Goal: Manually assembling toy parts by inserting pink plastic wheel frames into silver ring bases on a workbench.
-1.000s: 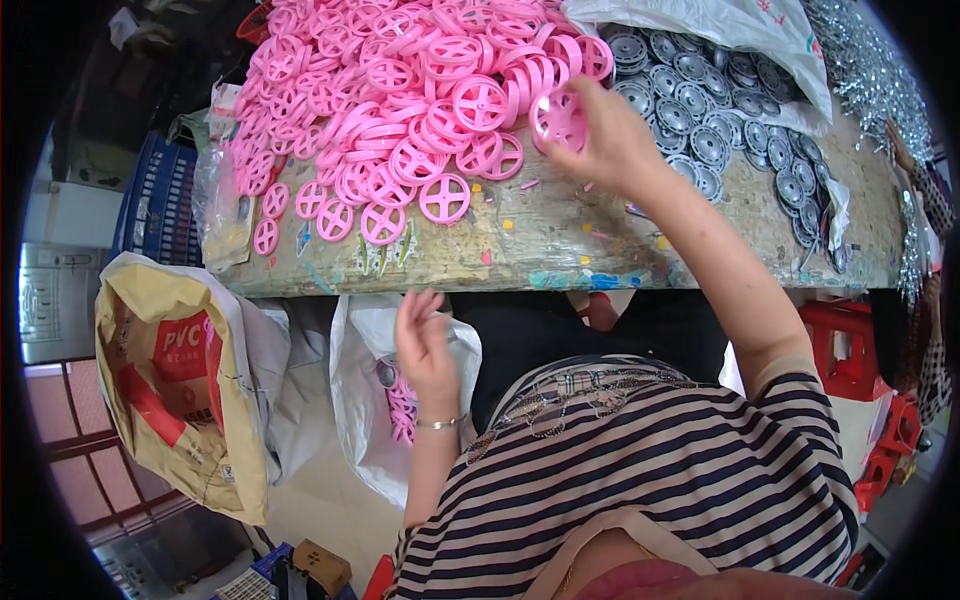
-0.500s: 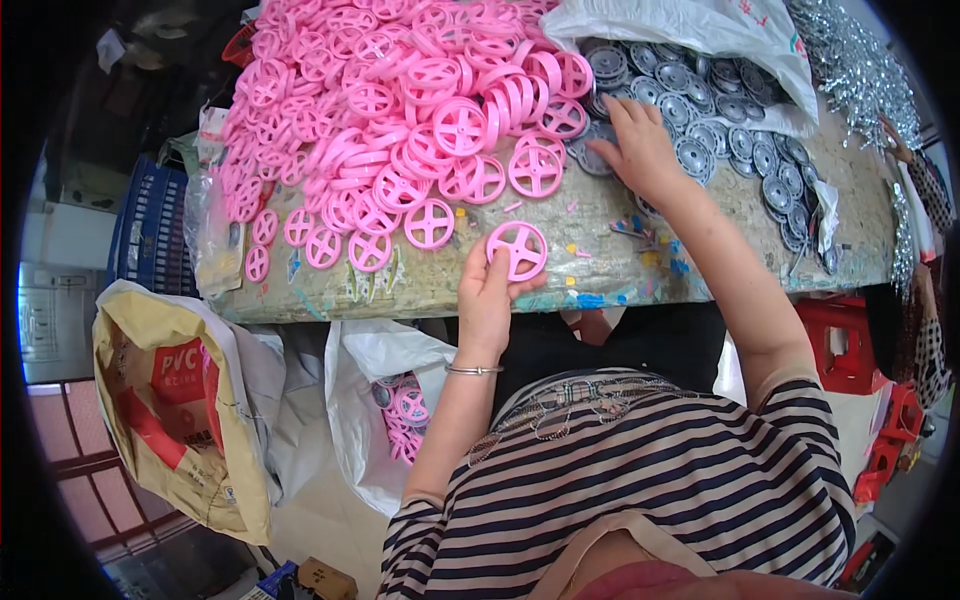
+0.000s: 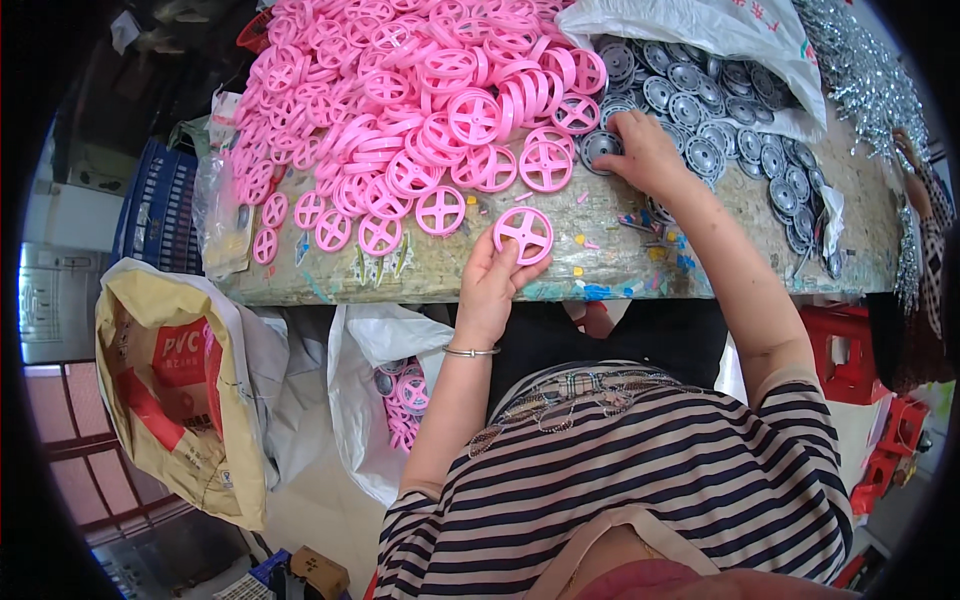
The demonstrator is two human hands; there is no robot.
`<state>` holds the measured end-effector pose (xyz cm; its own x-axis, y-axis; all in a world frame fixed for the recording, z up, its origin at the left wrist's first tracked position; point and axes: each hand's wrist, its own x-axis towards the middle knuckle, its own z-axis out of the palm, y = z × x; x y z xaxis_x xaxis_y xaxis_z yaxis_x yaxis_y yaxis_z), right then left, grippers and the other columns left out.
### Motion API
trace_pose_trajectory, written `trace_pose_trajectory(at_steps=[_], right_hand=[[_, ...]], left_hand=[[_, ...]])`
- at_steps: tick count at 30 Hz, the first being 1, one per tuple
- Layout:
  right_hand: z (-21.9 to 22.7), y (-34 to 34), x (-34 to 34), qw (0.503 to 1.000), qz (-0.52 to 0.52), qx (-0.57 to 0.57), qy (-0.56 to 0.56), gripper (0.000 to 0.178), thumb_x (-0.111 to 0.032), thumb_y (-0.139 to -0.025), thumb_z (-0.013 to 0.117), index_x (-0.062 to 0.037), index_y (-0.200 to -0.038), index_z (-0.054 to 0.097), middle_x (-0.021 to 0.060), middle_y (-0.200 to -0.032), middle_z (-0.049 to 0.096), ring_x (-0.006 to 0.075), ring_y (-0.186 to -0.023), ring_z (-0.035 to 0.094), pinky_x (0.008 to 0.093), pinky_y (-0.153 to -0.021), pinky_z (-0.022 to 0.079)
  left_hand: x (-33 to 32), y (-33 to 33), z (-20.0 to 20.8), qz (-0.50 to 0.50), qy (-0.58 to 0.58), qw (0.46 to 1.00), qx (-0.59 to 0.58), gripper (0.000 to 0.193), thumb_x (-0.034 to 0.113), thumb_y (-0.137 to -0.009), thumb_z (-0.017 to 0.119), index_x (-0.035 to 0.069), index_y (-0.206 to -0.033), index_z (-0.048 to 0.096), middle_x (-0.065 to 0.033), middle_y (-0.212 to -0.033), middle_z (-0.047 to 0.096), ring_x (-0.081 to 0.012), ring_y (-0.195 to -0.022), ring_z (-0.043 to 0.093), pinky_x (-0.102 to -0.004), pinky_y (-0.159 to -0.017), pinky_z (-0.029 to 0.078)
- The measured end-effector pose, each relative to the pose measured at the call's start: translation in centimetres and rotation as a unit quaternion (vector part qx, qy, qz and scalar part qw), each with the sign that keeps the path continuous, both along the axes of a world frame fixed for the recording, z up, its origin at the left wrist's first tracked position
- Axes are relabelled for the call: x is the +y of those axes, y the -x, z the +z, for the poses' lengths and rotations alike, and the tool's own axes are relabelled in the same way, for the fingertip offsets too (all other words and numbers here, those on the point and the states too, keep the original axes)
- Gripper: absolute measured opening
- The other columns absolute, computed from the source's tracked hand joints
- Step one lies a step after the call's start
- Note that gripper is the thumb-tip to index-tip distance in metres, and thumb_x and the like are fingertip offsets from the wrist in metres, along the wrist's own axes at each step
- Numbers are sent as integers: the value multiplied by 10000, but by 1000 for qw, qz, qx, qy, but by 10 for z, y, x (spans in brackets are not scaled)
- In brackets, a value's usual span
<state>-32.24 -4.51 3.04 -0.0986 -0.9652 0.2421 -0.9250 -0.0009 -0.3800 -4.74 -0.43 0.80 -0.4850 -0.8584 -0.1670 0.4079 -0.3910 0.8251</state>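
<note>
My left hand [image 3: 490,285] pinches a pink plastic wheel rim [image 3: 523,236] with cross spokes, held up flat over the near edge of the table. To the right, my right hand [image 3: 645,155] has thumb and fingers around the edge of a round grey wheel disc [image 3: 599,147]. That disc is at the left border of a pile of grey discs [image 3: 703,154]. Part of the grip is hidden by the hand. A large heap of pink wheel rims [image 3: 400,140] covers the table's left and middle, close beside the grey pile.
A white plastic sack [image 3: 700,25] lies over the grey pile's far side. Silver tinsel [image 3: 870,80] hangs at the far right. Below the worn table [image 3: 400,290], a brown paper sack [image 3: 185,400] and a white bag [image 3: 350,400] holding pink-and-grey wheels stand open. A red stool [image 3: 840,350] is at right.
My right hand has closed in on a grey disc at the pile's edge. My left hand still holds the pink rim. The whole view has shifted slightly.
</note>
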Motion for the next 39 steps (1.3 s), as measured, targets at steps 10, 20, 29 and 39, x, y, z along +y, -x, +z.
trace_pose_trajectory(at_steps=[10,20,29,39], right_hand=[[13,-79,49,945,186,-266,38,364,-69,-830,646,-60,-1190,600,111,-952,604,219,-849,590,311,-778,468],[4,-103,62,821,104,-533,-178,334,-62,-821,685,-6,-1141,609,32,-959,658,89,-850,601,247,-756,503],[11,-112,76,812,72,-563,-135,235,-100,-853,661,-9,-1067,633,19,-905,660,70,-812,596,234,-732,499],[36,-121,90,828,102,-533,-142,173,-99,-902,593,-16,-1051,620,0,-900,642,54,-814,573,231,-714,487]], left_hand=[[7,0,0,11,18,1000,1,382,54,-964,470,15,-1336,394,-96,-1203,545,-191,-1080,579,-344,-905,531],[8,-3,1,-20,50,998,-11,376,27,-955,469,8,-1328,429,-102,-1225,542,-204,-1099,569,-377,-908,536],[12,-3,-5,-1,79,997,10,365,22,-958,464,-8,-1321,442,-97,-1213,542,-189,-1071,575,-347,-909,527],[20,8,33,46,205,974,-84,473,125,-864,672,-1,-1274,475,-111,-1226,549,-177,-1139,523,-299,-943,440]])
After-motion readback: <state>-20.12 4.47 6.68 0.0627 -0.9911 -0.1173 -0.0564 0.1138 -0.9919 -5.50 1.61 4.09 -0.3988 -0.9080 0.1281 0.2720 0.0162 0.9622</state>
